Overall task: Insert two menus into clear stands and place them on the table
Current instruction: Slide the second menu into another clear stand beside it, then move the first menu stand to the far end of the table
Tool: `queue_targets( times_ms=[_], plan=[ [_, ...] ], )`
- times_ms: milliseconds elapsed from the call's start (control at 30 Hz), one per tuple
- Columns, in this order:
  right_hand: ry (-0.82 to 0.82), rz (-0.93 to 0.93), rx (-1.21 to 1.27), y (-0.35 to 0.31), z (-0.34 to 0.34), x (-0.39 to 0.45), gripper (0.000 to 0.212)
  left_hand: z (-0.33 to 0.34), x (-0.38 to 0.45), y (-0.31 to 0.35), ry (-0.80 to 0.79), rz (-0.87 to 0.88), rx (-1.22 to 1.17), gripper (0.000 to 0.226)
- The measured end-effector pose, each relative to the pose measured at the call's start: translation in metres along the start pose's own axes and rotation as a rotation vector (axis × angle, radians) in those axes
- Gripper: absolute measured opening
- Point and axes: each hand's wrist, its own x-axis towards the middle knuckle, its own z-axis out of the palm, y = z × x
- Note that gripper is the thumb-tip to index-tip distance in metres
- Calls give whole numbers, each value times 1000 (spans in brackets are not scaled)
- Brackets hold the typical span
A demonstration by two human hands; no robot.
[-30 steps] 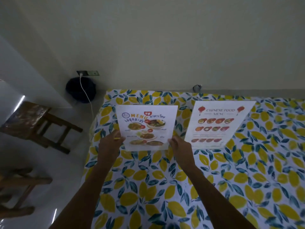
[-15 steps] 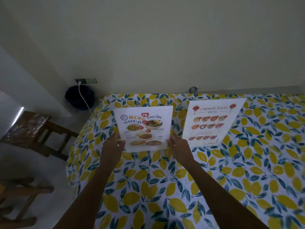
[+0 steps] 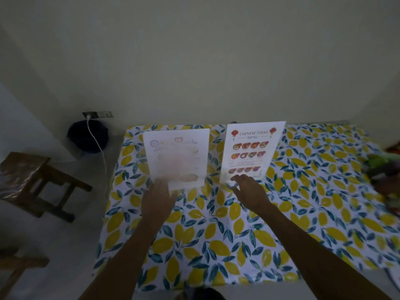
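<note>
Two menus in clear stands stand upright on the table (image 3: 216, 245) with its lemon-print cloth. The Thai menu (image 3: 176, 158) is on the left and looks washed out by motion blur. The Chinese food menu (image 3: 252, 152) is to its right. My left hand (image 3: 159, 202) has its fingers stretched out at the Thai menu's lower left corner, blurred where they meet it. My right hand (image 3: 249, 191) hovers with fingers spread just before the base of the Chinese menu's stand, holding nothing.
The table backs onto a pale wall. Left of it on the floor are a wooden stool (image 3: 32, 180), a dark bin (image 3: 87, 137) and a white cable (image 3: 97, 146) from a wall socket. Some coloured items (image 3: 385, 167) lie at the table's right edge.
The Thai menu stand has gone from held in both hands to standing on the table. My right hand has let go and moved right toward the Chinese menu. The view has tilted down.
</note>
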Motion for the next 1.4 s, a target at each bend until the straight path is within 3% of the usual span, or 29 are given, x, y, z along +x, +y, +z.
queue_targets(
  times_ms=[367, 500, 633, 767, 867, 1000, 1267, 1400],
  plan=[
    [13, 155, -72, 84, -44, -21, 36, 27, 17, 122, -79, 220, -27, 49],
    [4, 171, -41, 124, -47, -12, 35, 45, 33, 164, -163, 149, -183, 54],
    [-22, 164, 22, 165, -43, 14, 39, 66, 54, 197, -207, -53, -279, 82],
    [-43, 163, 177, 187, -40, 48, 39, 85, 72, 219, -118, -223, -451, 93],
    [-65, 143, 387, 195, -35, 69, 29, 90, 87, 225, -23, -324, -473, 87],
    [-75, 151, 574, 196, -28, 81, 17, 93, 100, 223, -1, -384, -398, 51],
    [41, 96, 555, 216, -23, 70, 9, 85, 86, 229, 24, -285, -358, 30],
    [87, 89, 513, 238, -38, 50, 14, 80, 85, 250, 21, -164, -377, 35]
  ],
)
